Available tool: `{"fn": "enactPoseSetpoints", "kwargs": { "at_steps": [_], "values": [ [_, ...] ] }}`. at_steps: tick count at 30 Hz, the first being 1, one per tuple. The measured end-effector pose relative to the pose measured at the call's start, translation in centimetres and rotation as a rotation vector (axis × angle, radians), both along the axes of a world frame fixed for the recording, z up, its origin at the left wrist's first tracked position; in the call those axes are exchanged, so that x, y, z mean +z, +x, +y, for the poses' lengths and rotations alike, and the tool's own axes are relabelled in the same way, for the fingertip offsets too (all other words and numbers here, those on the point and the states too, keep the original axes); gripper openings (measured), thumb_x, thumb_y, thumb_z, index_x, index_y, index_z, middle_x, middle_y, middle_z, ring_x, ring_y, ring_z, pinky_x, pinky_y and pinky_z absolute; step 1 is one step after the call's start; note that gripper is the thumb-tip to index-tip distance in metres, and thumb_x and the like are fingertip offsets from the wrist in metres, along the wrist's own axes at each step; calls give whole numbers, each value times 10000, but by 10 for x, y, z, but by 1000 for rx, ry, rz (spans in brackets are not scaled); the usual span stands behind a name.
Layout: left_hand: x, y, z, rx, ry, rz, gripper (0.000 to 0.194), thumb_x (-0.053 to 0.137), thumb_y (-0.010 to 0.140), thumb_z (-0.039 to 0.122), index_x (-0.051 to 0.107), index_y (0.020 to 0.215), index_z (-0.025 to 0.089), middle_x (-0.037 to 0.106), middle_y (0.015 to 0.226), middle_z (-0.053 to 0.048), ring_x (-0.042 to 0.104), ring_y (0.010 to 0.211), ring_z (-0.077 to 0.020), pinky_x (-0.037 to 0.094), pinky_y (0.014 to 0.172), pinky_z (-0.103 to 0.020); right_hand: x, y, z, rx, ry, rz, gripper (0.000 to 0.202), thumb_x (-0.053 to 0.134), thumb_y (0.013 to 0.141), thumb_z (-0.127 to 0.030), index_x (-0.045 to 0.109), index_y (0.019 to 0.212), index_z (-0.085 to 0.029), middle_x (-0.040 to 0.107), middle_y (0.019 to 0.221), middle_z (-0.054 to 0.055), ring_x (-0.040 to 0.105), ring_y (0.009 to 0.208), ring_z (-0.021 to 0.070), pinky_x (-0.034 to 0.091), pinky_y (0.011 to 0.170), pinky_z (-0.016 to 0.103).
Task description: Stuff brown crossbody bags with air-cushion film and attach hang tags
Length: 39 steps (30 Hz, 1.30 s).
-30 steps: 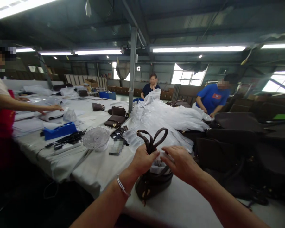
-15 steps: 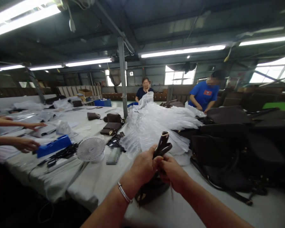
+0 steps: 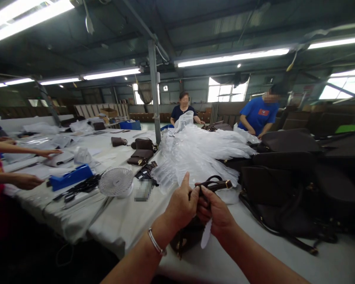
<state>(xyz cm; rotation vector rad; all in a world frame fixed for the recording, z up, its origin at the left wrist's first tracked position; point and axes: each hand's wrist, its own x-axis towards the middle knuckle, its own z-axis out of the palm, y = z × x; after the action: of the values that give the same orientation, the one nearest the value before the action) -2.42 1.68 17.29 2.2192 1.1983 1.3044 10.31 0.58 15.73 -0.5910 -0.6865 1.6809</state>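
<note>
Straps point(image 3: 220, 185), dark and looped, are pinched in the left hand point(image 3: 180, 206), forefinger raised, and the curled right hand point(image 3: 218, 210), above a rounded brown bag point(image 3: 189, 237) on the near bench point(image 3: 115, 227); filmy white plastic point(image 3: 195, 152) heaps beyond.

Dark bag point(image 3: 191, 239) partly hidden, seemingly behind fingers point(image 3: 203, 212)

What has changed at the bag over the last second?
The strap, whose loops stood upright, has tipped over to the right. The right hand, then open beside it, has closed on it. A white strip now shows below that hand. The left hand is still at the strap; the bag and fan stay put.
</note>
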Motion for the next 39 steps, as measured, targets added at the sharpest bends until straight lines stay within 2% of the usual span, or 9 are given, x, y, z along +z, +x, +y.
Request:
{"fn": "enactPoseSetpoints", "kwargs": {
  "at_steps": [3,7,10,15,22,28,31,34,39],
  "values": [
    [1,-2,0,-68,-65,-151,464,376,1011,439,659,1170,106,682,743,-60,617,679,-173,470,652,-278,4,3,-1,-13,79,-49,509,826,707,-516,584,1055,-235,396,506,-128,194,352,23,137,336,160],
    [5,-6,-2,-49,-106,-207,479,366,1009,440,617,710,164,568,590,-4,486,552,-125,360,556,-250,10,12,-3,95,157,-211,420,829,714,-476,584,911,-197,466,573,-90,263,395,19,169,375,161],
    [8,-8,-5,-53,-136,-262,475,380,999,442,586,669,169,542,559,10,464,530,-116,352,549,-241,11,19,-3,129,240,-375,363,802,729,-439,589,825,-162,520,610,-56,352,422,30,257,402,177],
    [8,-5,-10,-107,-197,-341,422,404,981,455,687,881,158,546,558,10,477,516,-133,394,539,-247,10,18,0,-133,239,-736,268,634,815,-424,583,744,-171,588,602,-18,403,337,72,240,342,224],
    [4,-2,-7,-294,-428,-508,397,454,939,465,668,1046,149,452,520,55,365,428,-86,291,427,-196,16,9,3,-81,296,-631,353,664,775,-480,498,642,-199,424,473,-67,317,358,56,203,353,203],
    [-1,-7,3,-93,-367,-541,304,498,884,402,627,751,162,437,493,52,357,428,-83,272,422,-196,3,12,6,-113,274,-856,193,589,777,-384,586,760,-191,550,509,-20,383,327,98,261,333,236],
    [-3,-9,9,38,-258,-539,310,516,881,403,614,701,169,456,541,44,405,490,-95,326,465,-203,-8,17,-6,-327,476,-1053,206,564,865,-334,634,1007,-203,707,744,53,616,507,195,461,442,303],
    [-3,-9,12,96,-220,-516,349,505,899,417,603,669,173,487,554,31,457,542,-114,359,504,-212,-14,22,-21,-524,897,-1215,250,558,905,-220,634,1143,-230,744,1007,101,712,924,271,574,794,382],
    [0,-9,8,90,-196,-405,343,507,920,399,660,717,169,578,639,12,532,643,-135,410,597,-229,-10,31,-29,-377,1298,-1323,613,494,827,-53,490,1422,-199,634,1338,141,610,1228,287,527,1020,432]
  ]
}}
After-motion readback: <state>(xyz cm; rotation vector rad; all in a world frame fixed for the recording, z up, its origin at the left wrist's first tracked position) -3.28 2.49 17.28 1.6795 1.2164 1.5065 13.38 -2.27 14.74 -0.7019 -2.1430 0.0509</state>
